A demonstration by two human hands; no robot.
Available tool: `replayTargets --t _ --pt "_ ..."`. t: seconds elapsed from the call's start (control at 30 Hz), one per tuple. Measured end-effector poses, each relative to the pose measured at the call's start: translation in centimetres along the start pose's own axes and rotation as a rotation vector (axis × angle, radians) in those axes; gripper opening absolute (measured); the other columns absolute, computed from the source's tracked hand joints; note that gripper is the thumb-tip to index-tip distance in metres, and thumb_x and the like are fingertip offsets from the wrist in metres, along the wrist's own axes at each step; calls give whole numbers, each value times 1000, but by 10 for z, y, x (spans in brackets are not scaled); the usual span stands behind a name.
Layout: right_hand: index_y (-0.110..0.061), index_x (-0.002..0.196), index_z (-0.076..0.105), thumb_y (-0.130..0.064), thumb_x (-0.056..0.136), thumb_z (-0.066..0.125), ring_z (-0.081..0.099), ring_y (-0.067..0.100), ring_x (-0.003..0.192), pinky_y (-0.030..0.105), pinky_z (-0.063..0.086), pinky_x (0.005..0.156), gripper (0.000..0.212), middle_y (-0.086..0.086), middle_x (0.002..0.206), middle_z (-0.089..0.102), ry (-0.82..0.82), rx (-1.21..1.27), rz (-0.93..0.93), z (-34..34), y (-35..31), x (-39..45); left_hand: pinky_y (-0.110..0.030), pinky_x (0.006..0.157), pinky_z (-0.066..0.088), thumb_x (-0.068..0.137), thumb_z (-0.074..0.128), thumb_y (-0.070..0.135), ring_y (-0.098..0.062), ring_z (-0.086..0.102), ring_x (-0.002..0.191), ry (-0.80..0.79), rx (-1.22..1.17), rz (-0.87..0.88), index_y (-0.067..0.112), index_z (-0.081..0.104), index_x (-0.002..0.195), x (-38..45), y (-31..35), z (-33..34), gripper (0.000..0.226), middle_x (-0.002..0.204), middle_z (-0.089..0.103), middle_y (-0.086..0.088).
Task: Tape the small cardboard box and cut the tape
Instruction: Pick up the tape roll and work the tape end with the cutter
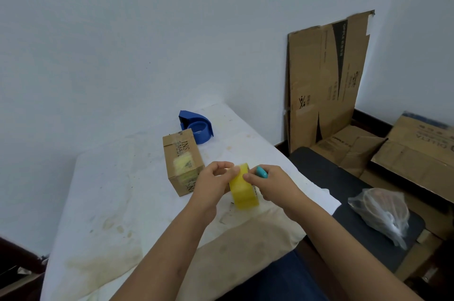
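Note:
A small brown cardboard box (183, 160) lies on the stained white cloth, with patches of yellowish tape on its top. Just right of it a yellow roll of tape (243, 190) stands on edge between my hands. My left hand (213, 180) pinches the roll's top edge with thumb and fingers. My right hand (271, 184) presses fingertips on the roll's top and also holds a small teal object (262, 171), mostly hidden behind the fingers.
A blue tape dispenser (196, 126) sits behind the box near the wall. The cloth-covered table (110, 202) ends at the right, beside a dark seat (344, 190) bearing a plastic bag (380, 212). Flattened cartons (326, 79) lean against the wall.

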State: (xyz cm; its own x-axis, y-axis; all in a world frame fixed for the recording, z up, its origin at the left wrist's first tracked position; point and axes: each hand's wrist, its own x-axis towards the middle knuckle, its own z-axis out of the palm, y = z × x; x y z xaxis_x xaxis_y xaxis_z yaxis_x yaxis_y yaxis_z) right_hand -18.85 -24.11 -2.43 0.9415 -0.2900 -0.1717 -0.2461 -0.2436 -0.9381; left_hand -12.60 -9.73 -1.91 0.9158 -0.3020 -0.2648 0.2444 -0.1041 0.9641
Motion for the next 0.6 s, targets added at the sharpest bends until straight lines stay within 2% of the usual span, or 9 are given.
replayTargets --t 0.13,0.27,0.37,0.5,0.6 --pt "-9 91 66 -37 85 64 44 10 60 26 39 58 28 -1 70 52 -35 4 27 0 1 -4 -35 79 57 92 65 16 -22 65 84 -42 -150 -104 11 65 105 -6 -1 2 14 100 67 -11" --pt "-19 74 57 -46 85 63 41 8 55 21 36 51 30 -6 62 46 -53 56 66 2 -2 -10 -35 76 57 93 62 11 -23 64 87 -50 -182 -146 10 66 104 -9 1 3 12 99 67 -10" --pt "-22 67 51 -52 84 61 43 9 58 22 37 54 36 -5 62 46 3 62 61 9 -3 -10 -33 72 59 92 61 7 -23 67 84 -72 -177 -139 6 67 106 -14 3 1 15 95 69 -10" --pt "-17 85 57 -44 85 64 52 14 75 28 43 68 28 -1 77 53 41 -10 59 16 -5 -5 -36 77 59 94 55 4 -24 68 83 -105 -175 -155 7 66 98 -20 4 -5 13 92 71 -10" --pt "-12 91 60 -36 83 64 54 20 75 30 41 62 26 2 77 57 141 -245 -98 15 -11 -1 -38 86 59 98 43 0 -27 70 90 -80 -144 -148 4 66 99 -21 2 -21 23 100 72 -13"
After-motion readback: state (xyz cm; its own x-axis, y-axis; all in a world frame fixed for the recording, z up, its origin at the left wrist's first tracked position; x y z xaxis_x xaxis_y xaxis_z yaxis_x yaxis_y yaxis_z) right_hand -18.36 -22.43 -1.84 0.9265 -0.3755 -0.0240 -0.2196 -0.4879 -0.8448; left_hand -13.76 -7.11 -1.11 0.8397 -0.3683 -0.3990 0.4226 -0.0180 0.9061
